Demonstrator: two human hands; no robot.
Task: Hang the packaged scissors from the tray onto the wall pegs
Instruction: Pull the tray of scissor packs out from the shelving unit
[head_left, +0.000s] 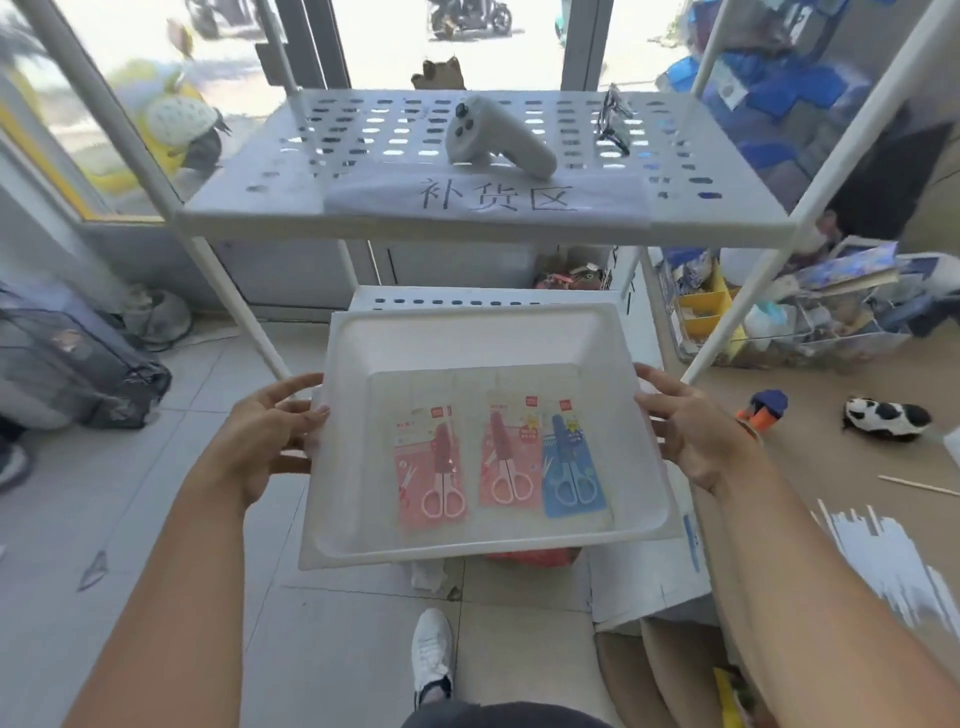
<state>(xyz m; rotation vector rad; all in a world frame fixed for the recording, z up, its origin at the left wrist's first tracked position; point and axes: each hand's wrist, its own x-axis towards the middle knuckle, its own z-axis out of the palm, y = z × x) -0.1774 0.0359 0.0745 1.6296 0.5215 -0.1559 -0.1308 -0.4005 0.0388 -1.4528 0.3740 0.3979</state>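
I hold a white plastic tray in front of me, level, above the floor. My left hand grips its left rim and my right hand grips its right rim. Three packaged scissors lie flat in the tray near its front edge: a pink pack on the left, a second pink pack in the middle, and a blue pack overlapping it on the right. No wall pegs are in view.
A white perforated metal rack stands ahead; its top shelf carries a paper label, a white handheld controller and black glasses. A lower shelf sits behind the tray. Bags lie left, cluttered bins right, a toy on the floor.
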